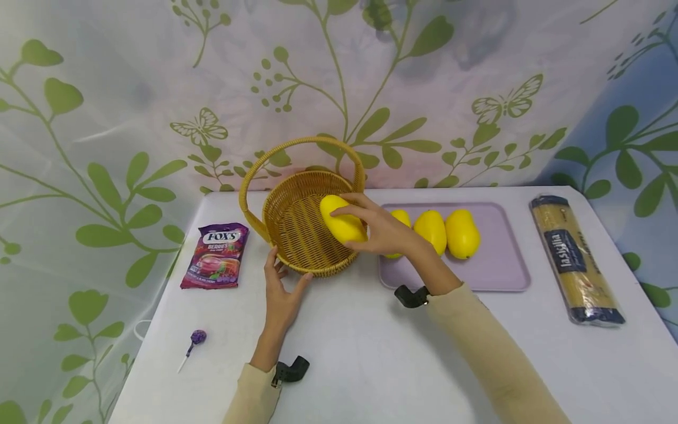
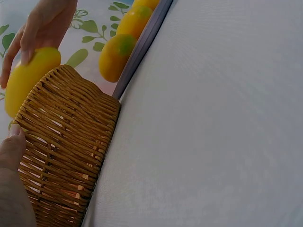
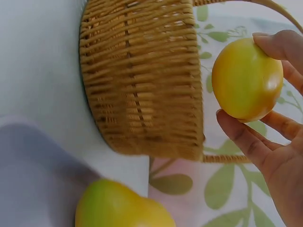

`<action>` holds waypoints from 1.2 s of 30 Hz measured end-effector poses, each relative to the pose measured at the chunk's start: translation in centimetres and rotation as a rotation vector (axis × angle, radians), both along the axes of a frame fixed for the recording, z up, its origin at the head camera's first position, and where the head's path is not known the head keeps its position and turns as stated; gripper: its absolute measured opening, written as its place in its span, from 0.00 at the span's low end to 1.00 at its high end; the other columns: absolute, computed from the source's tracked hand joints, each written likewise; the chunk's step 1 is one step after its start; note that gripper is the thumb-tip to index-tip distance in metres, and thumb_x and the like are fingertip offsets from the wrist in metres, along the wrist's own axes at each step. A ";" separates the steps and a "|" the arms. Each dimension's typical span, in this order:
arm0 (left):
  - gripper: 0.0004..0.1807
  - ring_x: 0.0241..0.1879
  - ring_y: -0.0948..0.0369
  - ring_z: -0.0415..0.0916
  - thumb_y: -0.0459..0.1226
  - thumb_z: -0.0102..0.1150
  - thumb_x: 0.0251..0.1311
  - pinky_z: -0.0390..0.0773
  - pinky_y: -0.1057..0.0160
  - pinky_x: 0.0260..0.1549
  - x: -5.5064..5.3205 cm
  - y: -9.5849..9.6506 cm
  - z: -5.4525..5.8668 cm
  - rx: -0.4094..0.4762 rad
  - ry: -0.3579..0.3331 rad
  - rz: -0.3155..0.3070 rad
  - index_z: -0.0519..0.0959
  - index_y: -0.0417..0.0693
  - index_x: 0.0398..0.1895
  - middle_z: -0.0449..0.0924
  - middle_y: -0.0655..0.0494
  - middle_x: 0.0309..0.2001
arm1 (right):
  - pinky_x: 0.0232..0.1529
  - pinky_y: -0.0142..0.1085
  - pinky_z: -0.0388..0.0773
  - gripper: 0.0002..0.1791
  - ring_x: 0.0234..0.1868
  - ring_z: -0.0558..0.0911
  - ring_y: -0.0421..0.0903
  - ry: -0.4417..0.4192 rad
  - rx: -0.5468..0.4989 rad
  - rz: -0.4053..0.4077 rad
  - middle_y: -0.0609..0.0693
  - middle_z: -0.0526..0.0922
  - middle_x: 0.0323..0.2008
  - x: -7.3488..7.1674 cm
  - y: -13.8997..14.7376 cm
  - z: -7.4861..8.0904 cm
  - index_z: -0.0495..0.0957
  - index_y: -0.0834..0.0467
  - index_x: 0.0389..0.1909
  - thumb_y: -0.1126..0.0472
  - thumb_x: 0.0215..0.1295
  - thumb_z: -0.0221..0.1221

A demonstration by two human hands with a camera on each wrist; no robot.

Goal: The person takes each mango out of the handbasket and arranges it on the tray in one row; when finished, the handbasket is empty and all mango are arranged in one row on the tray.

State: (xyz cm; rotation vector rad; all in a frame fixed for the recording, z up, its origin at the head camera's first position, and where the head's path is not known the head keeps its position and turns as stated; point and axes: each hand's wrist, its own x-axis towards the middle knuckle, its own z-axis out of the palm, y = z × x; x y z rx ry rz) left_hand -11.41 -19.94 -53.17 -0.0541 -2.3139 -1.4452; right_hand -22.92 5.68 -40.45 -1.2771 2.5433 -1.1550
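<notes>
My right hand (image 1: pixel 378 227) holds a yellow mango (image 1: pixel 339 222) between thumb and fingers, above the right side of a wicker basket (image 1: pixel 302 227). In the right wrist view the mango (image 3: pixel 248 78) is beside the basket's rim, apart from it. The basket has a tall arched handle (image 1: pixel 304 141), and its woven floor shows. My left hand (image 1: pixel 283 300) grips the basket's front left side; in the left wrist view the thumb (image 2: pixel 13 146) lies at the rim. Three more mangoes (image 1: pixel 462 234) lie on a lilac tray (image 1: pixel 492 277) to the right.
On the left of the white table (image 1: pixel 339 353) lie a purple Fox's candy bag (image 1: pixel 217 256) and a purple lollipop (image 1: pixel 198 337). A pack of spaghetti (image 1: pixel 574 259) lies at the far right. A patterned curtain (image 1: pixel 424 88) hangs behind the table.
</notes>
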 end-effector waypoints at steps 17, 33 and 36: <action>0.51 0.67 0.43 0.62 0.39 0.68 0.58 0.67 0.46 0.60 0.2 0.0 0.2 0.000 0.002 -0.014 0.44 0.50 0.78 0.50 0.43 0.75 | 0.46 0.46 0.79 0.35 0.60 0.74 0.54 0.097 -0.052 -0.166 0.53 0.58 0.73 2.9 8.5 0.3 0.73 0.48 0.63 0.62 0.52 0.71; 0.51 0.66 0.44 0.63 0.37 0.68 0.58 0.67 0.47 0.59 0.1 0.0 0.1 0.005 0.002 -0.010 0.45 0.47 0.77 0.50 0.43 0.75 | 0.41 0.51 0.78 0.36 0.56 0.74 0.62 0.153 -0.019 -0.397 0.61 0.59 0.71 3.3 15.8 -1.2 0.73 0.55 0.62 0.67 0.49 0.72; 0.51 0.66 0.42 0.63 0.35 0.69 0.57 0.66 0.44 0.59 0.2 0.2 0.3 0.012 0.003 -0.004 0.45 0.46 0.77 0.50 0.42 0.75 | 0.42 0.53 0.78 0.36 0.59 0.71 0.64 0.134 0.005 -0.437 0.62 0.58 0.72 3.4 16.9 -1.3 0.73 0.56 0.63 0.67 0.50 0.71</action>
